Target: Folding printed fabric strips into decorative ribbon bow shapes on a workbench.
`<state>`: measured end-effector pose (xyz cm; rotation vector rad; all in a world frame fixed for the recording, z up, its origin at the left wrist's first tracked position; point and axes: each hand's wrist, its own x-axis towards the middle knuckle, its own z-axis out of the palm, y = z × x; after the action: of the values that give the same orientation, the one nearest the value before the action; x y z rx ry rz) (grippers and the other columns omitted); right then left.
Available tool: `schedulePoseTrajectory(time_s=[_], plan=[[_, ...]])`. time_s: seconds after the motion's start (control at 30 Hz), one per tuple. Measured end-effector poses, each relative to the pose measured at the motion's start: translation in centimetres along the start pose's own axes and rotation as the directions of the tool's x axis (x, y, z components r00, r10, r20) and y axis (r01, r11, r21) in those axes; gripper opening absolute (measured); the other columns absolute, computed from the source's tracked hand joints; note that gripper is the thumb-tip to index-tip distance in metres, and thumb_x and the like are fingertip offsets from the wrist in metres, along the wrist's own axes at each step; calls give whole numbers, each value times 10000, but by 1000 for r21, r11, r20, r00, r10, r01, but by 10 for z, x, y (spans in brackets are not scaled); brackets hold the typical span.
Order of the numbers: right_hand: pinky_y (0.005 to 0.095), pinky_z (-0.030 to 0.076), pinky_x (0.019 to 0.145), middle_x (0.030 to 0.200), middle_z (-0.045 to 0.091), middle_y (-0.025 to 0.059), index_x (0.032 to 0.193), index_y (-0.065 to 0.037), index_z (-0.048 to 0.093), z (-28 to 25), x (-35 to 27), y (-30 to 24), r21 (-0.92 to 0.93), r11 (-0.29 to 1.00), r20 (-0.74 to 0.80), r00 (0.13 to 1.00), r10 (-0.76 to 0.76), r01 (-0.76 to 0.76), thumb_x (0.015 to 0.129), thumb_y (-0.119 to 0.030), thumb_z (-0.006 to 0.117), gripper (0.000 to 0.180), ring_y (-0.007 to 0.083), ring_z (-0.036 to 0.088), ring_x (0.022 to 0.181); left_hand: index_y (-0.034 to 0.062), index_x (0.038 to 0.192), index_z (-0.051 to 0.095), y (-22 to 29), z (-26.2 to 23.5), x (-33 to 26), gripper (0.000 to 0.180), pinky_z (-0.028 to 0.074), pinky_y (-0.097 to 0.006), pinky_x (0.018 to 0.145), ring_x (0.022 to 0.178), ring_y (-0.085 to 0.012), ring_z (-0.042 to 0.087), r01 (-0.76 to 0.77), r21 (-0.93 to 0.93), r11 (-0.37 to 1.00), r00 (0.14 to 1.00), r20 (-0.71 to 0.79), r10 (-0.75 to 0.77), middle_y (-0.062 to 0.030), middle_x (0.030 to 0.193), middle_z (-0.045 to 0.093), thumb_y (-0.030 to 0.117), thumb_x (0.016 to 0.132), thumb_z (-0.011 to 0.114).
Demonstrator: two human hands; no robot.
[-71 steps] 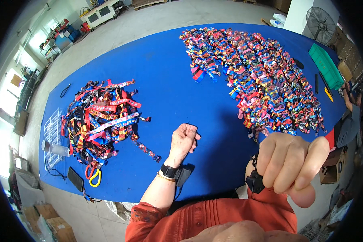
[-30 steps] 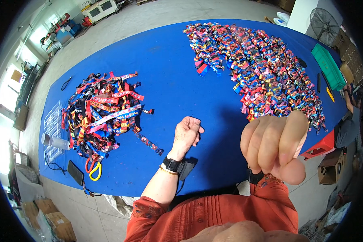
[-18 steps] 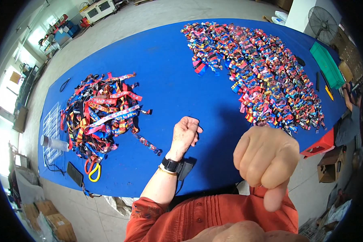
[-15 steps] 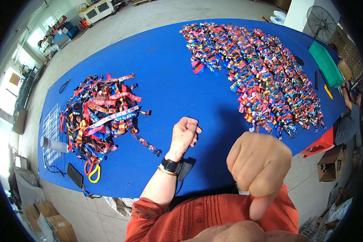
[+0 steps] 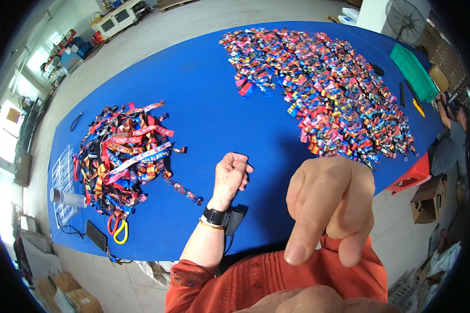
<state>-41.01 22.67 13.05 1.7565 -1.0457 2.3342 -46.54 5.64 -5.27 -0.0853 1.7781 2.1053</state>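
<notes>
Here, the left hand point(image 5: 232, 175) rests fisted on the blue table point(image 5: 203, 94), ribbons point(image 5: 121, 154) at nine o'clock; the right hand point(image 5: 329, 206) hangs loosely curled, holding nothing.

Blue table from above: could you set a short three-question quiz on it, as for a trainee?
1. True or false: the left hand rests as a closed fist on the blue cloth-covered table.
2. Which pile lies nearer the yellow-handled scissors: A, the long loose ribbon straps, or B, the small folded ribbon pieces?
3. Fill in: the raised right hand holds ____.

Key: 1 true; 2 A; 3 nothing.
</notes>
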Motion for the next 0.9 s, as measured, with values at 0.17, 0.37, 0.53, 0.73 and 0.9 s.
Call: schedulePoseTrajectory(time_s=[0.17, 0.37, 0.53, 0.73, 0.9], plan=[[282, 426, 441, 1047, 680, 270, 609, -26, 503, -1, 10, -1, 163, 984, 81, 993, -90, 76, 942, -192, 655, 402, 125, 527, 499, 6, 988, 565, 3, 5, -1, 155, 378, -208, 360, 425, -56, 463, -24, 39, 999, 999, -22, 25, -80, 742, 653, 155, 1004, 523], [343, 465, 577, 1068, 664, 278, 638, -30, 527, -13, 7, 10, 152, 988, -13, 1000, 2, 0, 936, -227, 660, 381, 203, 569, 632, 5, 985, 568, 0, -2, 4, 140, 374, -208, 363, 427, -54, 456, -33, 34, 999, 999, -37, 34, -79, 746, 652, 138, 1001, 528], [394, 498, 690, 1086, 652, 285, 662, -34, 547, -13, 8, 10, 166, 984, -42, 997, 65, -57, 931, -255, 665, 367, 267, 603, 742, -1, 979, 564, 0, 0, 5, 117, 365, -196, 364, 433, -52, 457, -37, 33, 999, 999, -31, 38, -91, 779, 657, 104, 990, 512], [455, 538, 825, 1107, 637, 294, 691, -38, 572, -5, 14, 8, 182, 977, 38, 994, 106, -112, 925, -289, 670, 357, 345, 645, 875, 10, 990, 563, -12, 7, 8, 137, 384, -221, 384, 447, -69, 467, -1, -51, 999, 995, -104, -5, -75, 775, 647, 146, 985, 544], [190, 402, 472, 974, 692, 78, 1007, -37, 594, -31, 16, 22, -144, 811, -551, 727, 410, -567, 943, -214, 640, 194, 40, 501, 550, 11, 962, 567, -2, -4, -2, 146, 386, -220, 371, 439, -68, 466, -16, 54, 998, 1000, -23, 18, -74, 736, 638, 146, 997, 524]])
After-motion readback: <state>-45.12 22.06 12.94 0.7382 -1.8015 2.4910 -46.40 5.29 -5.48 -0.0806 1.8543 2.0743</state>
